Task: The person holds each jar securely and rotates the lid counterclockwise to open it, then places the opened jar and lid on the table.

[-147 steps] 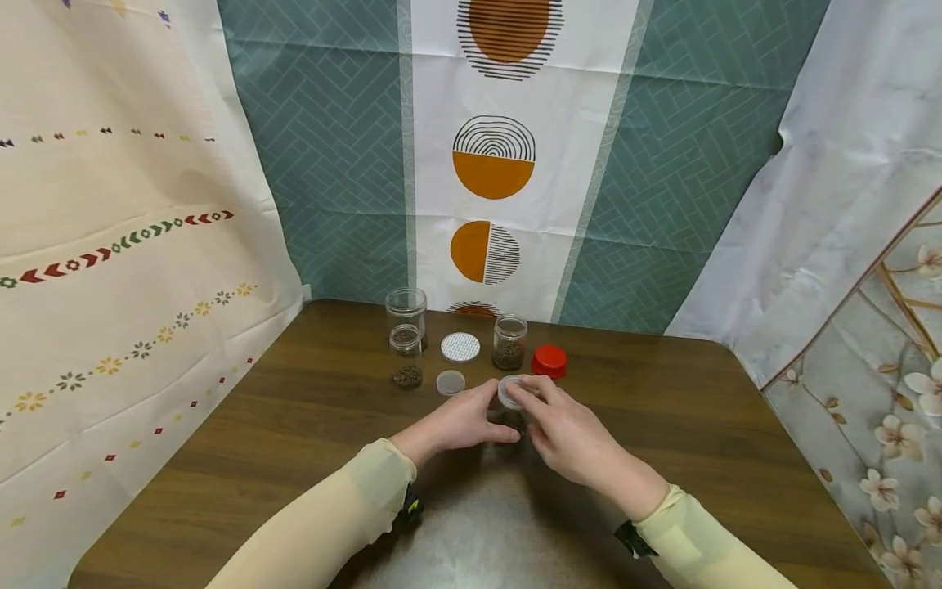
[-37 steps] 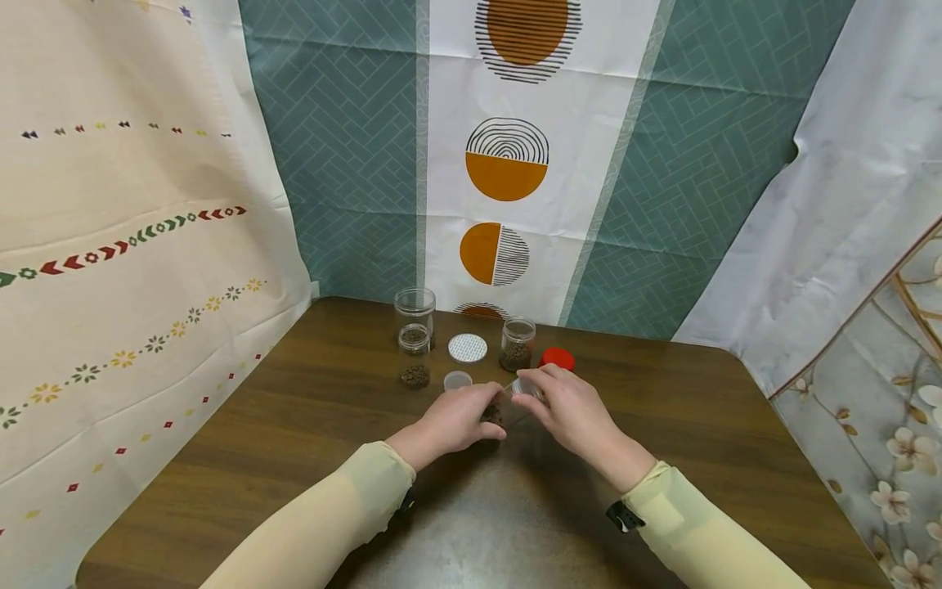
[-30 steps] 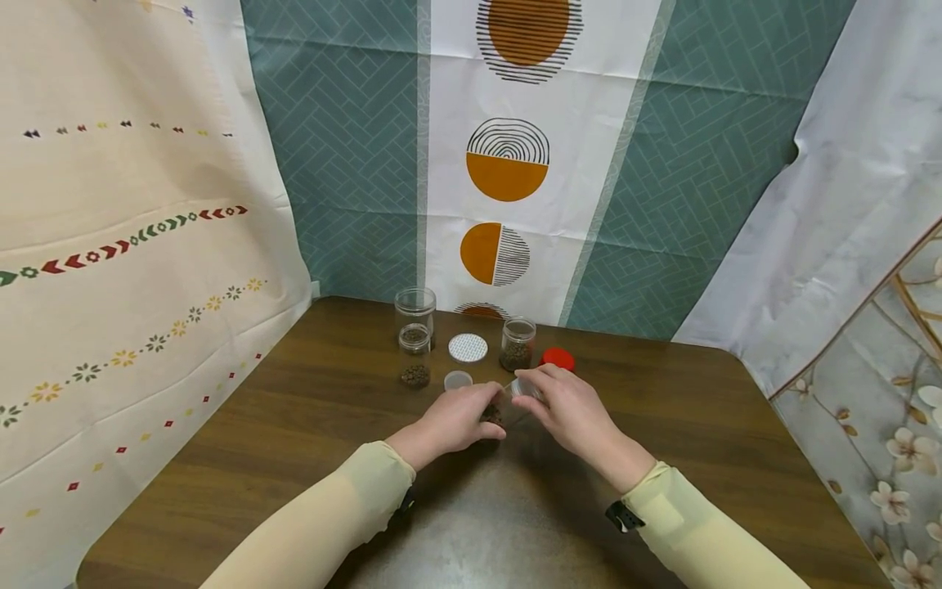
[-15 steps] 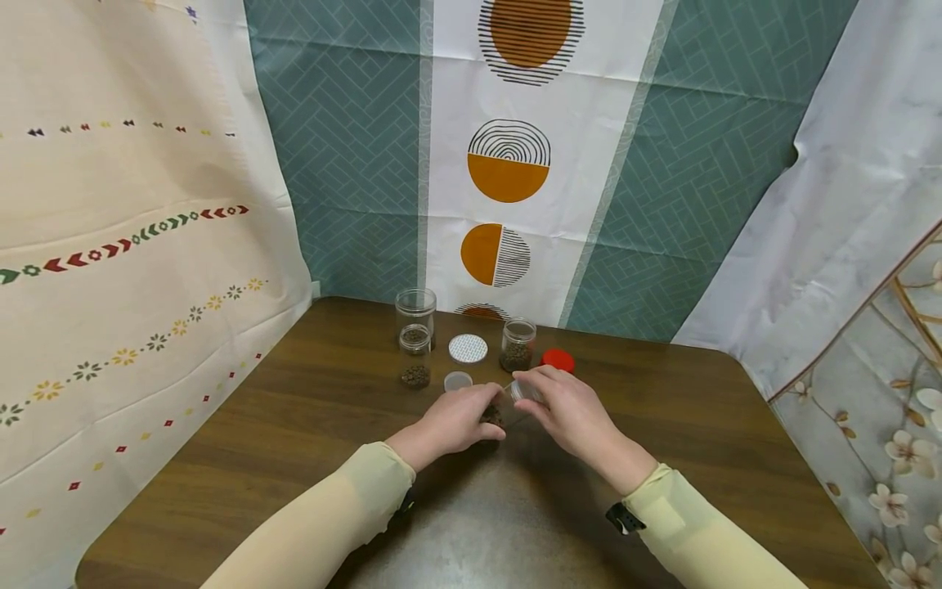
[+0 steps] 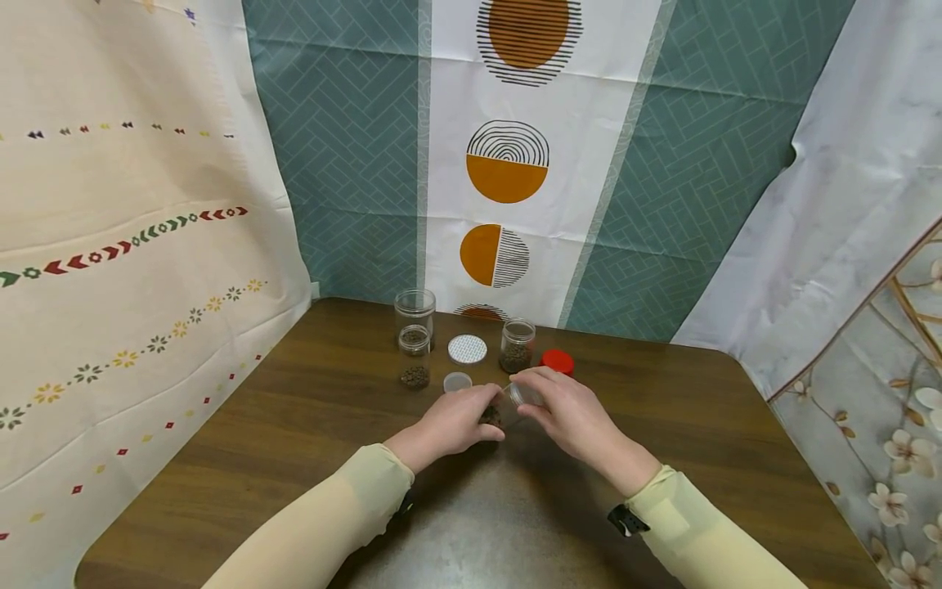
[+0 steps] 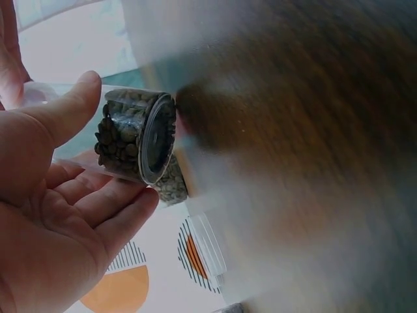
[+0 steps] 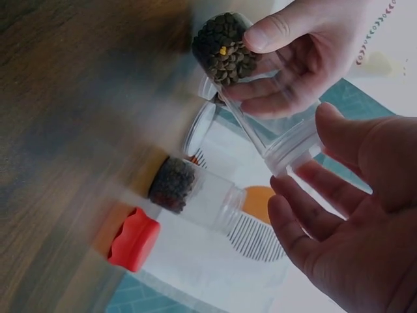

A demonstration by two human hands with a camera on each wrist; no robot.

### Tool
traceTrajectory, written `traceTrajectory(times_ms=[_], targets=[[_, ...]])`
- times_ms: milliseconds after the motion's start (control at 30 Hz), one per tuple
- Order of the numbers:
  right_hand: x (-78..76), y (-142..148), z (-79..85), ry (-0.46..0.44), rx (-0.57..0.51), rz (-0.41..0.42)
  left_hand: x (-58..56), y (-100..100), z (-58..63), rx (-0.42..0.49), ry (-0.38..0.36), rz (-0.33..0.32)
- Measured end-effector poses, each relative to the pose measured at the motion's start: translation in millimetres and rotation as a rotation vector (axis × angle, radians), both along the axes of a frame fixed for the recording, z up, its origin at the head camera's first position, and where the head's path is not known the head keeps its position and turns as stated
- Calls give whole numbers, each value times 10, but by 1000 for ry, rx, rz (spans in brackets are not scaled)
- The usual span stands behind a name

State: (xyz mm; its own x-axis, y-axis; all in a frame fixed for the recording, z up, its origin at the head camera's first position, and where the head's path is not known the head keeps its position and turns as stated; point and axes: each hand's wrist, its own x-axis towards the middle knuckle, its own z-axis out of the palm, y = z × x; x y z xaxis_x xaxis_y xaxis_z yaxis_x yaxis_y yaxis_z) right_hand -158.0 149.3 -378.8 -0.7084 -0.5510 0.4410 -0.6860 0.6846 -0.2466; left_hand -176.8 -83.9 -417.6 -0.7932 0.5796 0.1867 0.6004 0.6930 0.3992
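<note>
In the head view my left hand grips the lower part of a clear jar, which leans with its mouth towards the right. Brown pellets fill its base, and one yellow piece shows among them in the right wrist view. My right hand has its thumb and fingers around the clear screw lid at the jar's mouth. Close beyond the left hand, a small translucent lid lies on the table.
Behind my hands stand a wide clear jar, a narrow jar and another jar, each holding brown pellets. A white patterned lid and a red cap lie near them on the wooden table.
Since the oldest frame, the jar has gone from upright with its lid on top to leaning right. My right hand has moved from above the lid to its side. The last second shows little movement.
</note>
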Motion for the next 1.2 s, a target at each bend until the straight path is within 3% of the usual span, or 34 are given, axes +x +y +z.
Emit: traceTrajectory(times_ms=[200, 467, 600, 833, 1200], targets=[[-1, -1, 16, -40, -8, 16, 2, 14, 7, -13, -11, 6], [11, -29, 35, -28, 28, -166, -7, 26, -6, -16, 5, -1], [18, -28, 31, -47, 55, -208, -3, 25, -11, -23, 13, 1], [19, -23, 14, -57, 59, -187, -5, 38, -14, -17, -24, 19], [14, -17, -2, -18, 50, -128, -14, 25, -10, -7, -7, 4]])
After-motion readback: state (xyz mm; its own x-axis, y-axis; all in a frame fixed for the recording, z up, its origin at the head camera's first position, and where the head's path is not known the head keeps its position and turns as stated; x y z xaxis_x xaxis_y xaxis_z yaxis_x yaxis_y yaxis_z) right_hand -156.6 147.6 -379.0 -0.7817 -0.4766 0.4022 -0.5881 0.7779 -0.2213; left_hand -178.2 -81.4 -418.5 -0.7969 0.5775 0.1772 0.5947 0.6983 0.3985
